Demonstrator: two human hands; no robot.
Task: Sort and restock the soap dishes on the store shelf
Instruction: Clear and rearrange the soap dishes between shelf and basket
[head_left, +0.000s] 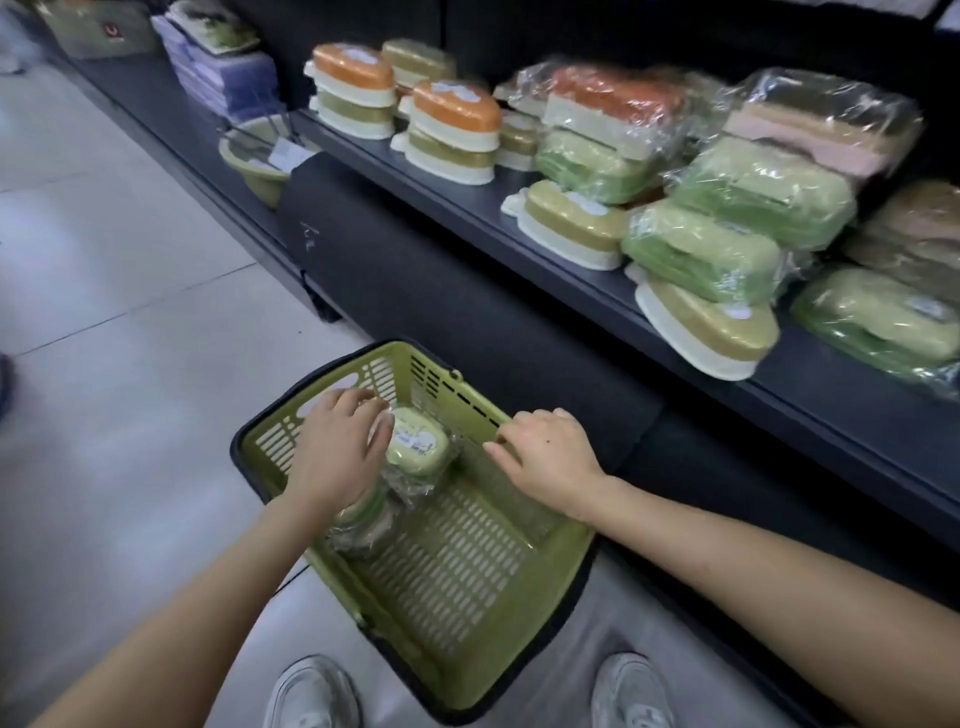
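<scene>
Green wrapped soap dish (418, 441), white label unreadable, gripped by left hand (337, 447).

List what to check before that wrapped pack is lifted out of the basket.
1. Grip of the left hand on the wrapped pack: ok, its fingers curl over the top.
2. Hold of the right hand: cannot tell; it is at the far rim of the basket, on rim or wrap.
3. Load in the basket: ok, only that pack lies inside.
4. Matching stock: ok, green wrapped packs sit on the shelf.
5. Room on the shelf: cannot tell, only narrow bare patches show.
</scene>
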